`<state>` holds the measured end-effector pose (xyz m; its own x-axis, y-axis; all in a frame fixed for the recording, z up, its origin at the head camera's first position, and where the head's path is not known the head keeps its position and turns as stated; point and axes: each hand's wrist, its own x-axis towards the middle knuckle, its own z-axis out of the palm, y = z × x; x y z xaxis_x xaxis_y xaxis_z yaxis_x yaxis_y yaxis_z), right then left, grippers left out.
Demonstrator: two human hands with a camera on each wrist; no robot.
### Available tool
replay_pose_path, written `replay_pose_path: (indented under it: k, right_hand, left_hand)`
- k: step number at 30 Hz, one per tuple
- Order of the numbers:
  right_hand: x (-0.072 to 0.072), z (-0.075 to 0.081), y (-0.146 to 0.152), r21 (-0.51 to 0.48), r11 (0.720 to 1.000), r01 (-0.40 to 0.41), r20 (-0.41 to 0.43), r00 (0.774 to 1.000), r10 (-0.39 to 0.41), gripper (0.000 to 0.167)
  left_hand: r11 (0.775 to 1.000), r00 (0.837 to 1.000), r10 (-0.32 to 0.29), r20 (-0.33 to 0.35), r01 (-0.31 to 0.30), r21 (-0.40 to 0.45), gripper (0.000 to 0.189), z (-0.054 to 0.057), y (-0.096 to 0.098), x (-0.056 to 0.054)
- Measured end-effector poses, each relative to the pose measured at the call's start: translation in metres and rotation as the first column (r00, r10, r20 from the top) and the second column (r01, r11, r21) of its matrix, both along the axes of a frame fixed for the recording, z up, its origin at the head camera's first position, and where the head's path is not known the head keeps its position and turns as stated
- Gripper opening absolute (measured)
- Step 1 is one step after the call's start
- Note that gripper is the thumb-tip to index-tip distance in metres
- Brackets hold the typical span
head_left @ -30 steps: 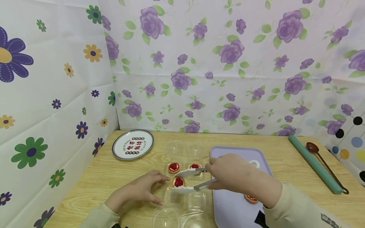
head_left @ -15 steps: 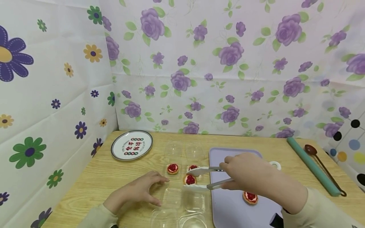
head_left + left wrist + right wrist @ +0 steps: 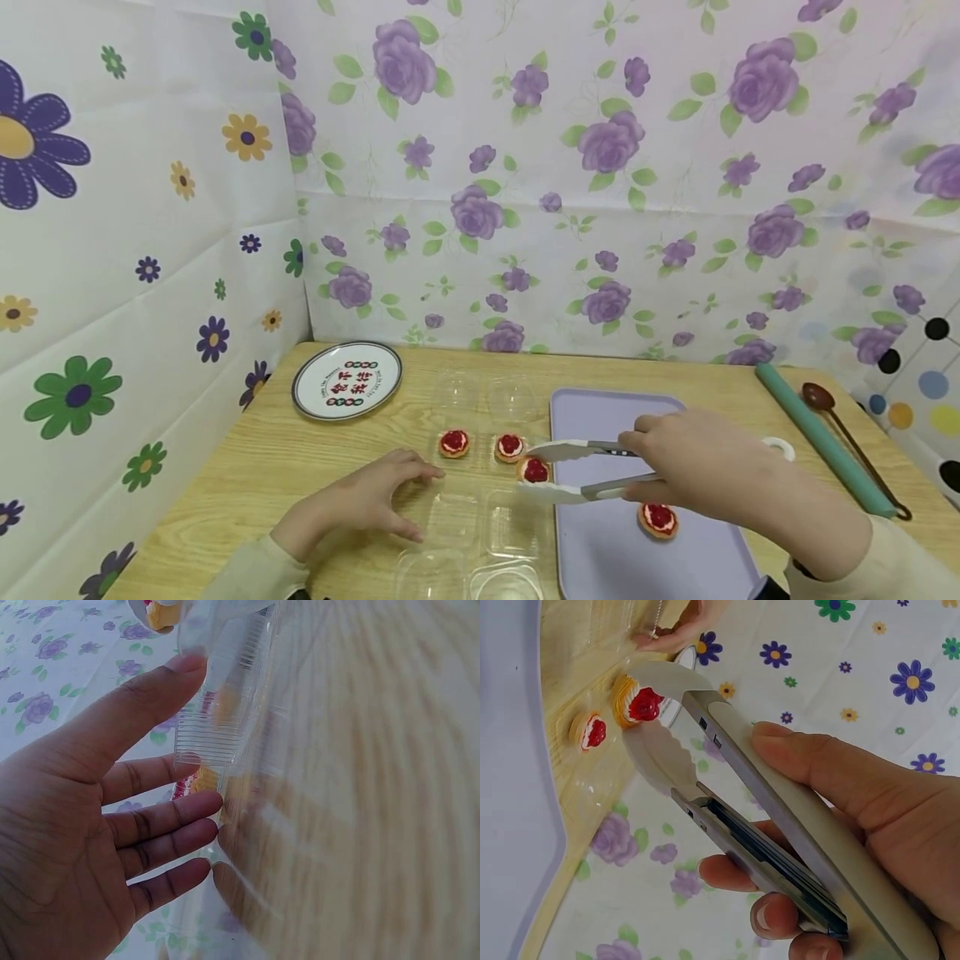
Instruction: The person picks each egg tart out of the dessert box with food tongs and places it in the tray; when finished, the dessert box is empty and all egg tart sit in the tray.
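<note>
My right hand (image 3: 697, 458) grips a pair of tongs (image 3: 802, 832) with white tips. Between those tips is a small red-topped tart (image 3: 535, 472), raised, over the gap between the clear plastic boxes and the tray in the head view. Two more tarts, one left (image 3: 453, 443) and one right (image 3: 510, 447), sit in compartments of clear plastic boxes. My left hand (image 3: 367, 496) holds nothing. Its fingers are spread and its fingertips are right beside the near clear box (image 3: 210, 739). Another tart (image 3: 658, 520) lies on the lilac tray (image 3: 615, 550).
A white plate (image 3: 347, 381) with red characters lies at the back left. At the right are a teal rod (image 3: 821, 437) and a dark red spoon (image 3: 821, 395) with a long handle. Open clear lids (image 3: 510, 583) extend at the front. Flowered cloths hang behind and left.
My right hand has moved right with the tongs, carrying the tart from the left compartments past the right box toward the tray. My left hand has hardly moved.
</note>
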<state>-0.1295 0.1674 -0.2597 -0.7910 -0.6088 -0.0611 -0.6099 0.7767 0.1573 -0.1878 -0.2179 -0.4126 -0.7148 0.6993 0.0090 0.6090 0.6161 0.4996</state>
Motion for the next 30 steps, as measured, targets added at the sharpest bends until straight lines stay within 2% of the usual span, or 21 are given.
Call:
replay_pose_path:
  k: [12,20,30]
  right_hand:
    - [0.006,-0.018,0.029,-0.04,0.996,0.08,0.063,0.995,-0.078,0.037]
    - [0.006,-0.031,0.05,-0.035,0.995,0.095,0.086,0.992,-0.091,0.04]
    - [0.005,-0.041,0.06,0.038,0.971,0.237,0.168,0.956,-0.24,0.05]
  left_hand:
    - [1.0,1.0,0.022,0.015,-0.021,-0.017,0.071,0.001,0.0,0.001]
    - [0.999,0.998,0.041,0.053,-0.04,-0.031,0.072,0.002,0.001,0.001]
    - [0.999,0.998,0.036,0.042,-0.035,-0.023,0.07,0.003,0.001,0.002]
